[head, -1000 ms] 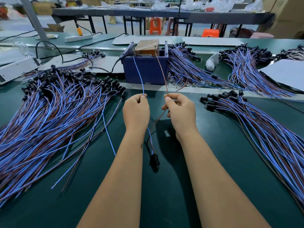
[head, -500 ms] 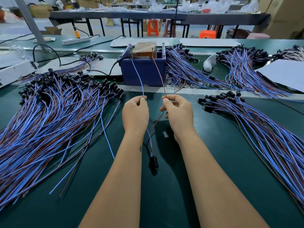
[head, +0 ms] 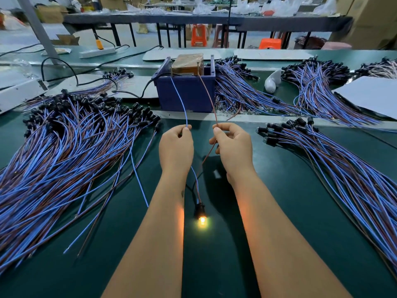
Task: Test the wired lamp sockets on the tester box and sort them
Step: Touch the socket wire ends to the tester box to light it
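Because each lead must reach the tester box (head: 185, 91), our left hand (head: 176, 150) pinches the blue wire (head: 180, 100) and our right hand (head: 234, 150) the brown wire (head: 207, 93), lighting the socket (head: 199, 208).

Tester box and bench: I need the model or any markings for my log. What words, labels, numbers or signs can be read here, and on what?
None can be read.
Blue tester box: no marking shows on its front.
Brown block inside it: surface too blurred to read.
Cardboard cartons at the back: no legible print.
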Demonstrator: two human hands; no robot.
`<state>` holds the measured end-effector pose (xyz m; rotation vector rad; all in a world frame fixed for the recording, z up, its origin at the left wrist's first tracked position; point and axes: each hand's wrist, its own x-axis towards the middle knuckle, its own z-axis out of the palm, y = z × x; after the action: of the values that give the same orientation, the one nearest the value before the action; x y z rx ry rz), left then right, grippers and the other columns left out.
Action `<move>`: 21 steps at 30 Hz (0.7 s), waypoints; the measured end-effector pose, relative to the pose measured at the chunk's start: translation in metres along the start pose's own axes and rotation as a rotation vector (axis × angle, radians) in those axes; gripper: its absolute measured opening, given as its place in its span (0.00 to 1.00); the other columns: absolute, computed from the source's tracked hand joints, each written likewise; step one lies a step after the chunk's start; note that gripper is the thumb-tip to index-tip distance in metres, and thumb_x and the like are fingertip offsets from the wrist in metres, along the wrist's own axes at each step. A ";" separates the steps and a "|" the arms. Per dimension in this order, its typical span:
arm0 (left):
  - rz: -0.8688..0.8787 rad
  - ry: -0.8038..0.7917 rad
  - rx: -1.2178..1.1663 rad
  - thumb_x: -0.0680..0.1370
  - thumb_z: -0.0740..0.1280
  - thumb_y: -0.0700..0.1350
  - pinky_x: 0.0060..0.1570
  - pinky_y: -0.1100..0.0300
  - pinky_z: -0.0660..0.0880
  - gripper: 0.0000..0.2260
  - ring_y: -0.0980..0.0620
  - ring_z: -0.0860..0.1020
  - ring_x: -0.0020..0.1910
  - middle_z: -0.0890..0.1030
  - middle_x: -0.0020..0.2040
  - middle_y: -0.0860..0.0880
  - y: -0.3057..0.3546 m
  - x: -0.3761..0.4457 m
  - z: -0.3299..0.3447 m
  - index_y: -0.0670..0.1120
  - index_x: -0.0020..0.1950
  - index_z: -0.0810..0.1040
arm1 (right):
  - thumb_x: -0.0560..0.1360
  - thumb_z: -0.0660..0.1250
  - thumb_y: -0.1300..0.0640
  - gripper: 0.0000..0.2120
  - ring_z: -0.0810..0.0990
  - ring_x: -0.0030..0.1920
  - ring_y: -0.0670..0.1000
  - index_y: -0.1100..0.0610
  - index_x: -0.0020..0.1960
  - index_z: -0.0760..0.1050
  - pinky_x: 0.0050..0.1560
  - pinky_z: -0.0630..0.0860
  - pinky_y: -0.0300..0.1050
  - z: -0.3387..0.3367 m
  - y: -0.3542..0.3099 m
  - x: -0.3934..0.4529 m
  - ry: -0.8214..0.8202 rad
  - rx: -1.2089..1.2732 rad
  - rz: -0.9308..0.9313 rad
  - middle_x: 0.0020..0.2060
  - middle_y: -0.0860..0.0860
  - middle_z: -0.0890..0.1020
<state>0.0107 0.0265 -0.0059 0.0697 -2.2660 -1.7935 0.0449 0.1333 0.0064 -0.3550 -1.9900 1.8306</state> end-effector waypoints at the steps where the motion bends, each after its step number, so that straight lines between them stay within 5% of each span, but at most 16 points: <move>1: -0.008 -0.007 -0.004 0.81 0.59 0.44 0.20 0.66 0.58 0.12 0.58 0.60 0.19 0.64 0.19 0.57 0.000 0.000 0.000 0.51 0.56 0.82 | 0.79 0.64 0.57 0.05 0.75 0.34 0.45 0.50 0.47 0.77 0.45 0.77 0.48 0.000 0.000 0.000 0.003 0.003 0.001 0.32 0.47 0.80; 5: -0.035 -0.054 -0.072 0.80 0.62 0.44 0.25 0.69 0.65 0.11 0.60 0.67 0.24 0.73 0.25 0.58 0.007 -0.002 0.000 0.51 0.52 0.84 | 0.78 0.65 0.58 0.07 0.75 0.31 0.42 0.49 0.44 0.77 0.40 0.74 0.44 0.001 -0.001 0.000 -0.002 0.008 -0.021 0.31 0.48 0.79; 9: -0.083 -0.179 -0.235 0.78 0.66 0.41 0.45 0.59 0.76 0.09 0.53 0.80 0.42 0.85 0.41 0.52 0.017 -0.007 0.005 0.51 0.49 0.85 | 0.77 0.67 0.60 0.05 0.74 0.30 0.45 0.53 0.44 0.80 0.35 0.71 0.42 0.001 -0.002 -0.002 -0.093 -0.063 -0.053 0.30 0.49 0.78; 15: -0.116 -0.237 -0.348 0.78 0.68 0.45 0.24 0.67 0.64 0.07 0.59 0.65 0.23 0.74 0.27 0.56 0.019 -0.010 0.001 0.50 0.42 0.83 | 0.77 0.68 0.60 0.05 0.73 0.29 0.45 0.53 0.43 0.80 0.32 0.69 0.38 -0.001 -0.007 -0.005 -0.184 -0.099 -0.087 0.27 0.47 0.77; 21: -0.125 -0.113 -0.514 0.81 0.64 0.42 0.30 0.65 0.67 0.08 0.58 0.72 0.25 0.74 0.27 0.56 0.022 -0.008 -0.007 0.50 0.41 0.75 | 0.74 0.72 0.53 0.08 0.72 0.32 0.45 0.54 0.38 0.82 0.37 0.69 0.42 -0.006 -0.010 -0.006 -0.238 -0.287 -0.105 0.30 0.51 0.80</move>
<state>0.0225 0.0269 0.0149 0.0155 -1.8283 -2.4426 0.0540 0.1352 0.0156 -0.1142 -2.3929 1.5864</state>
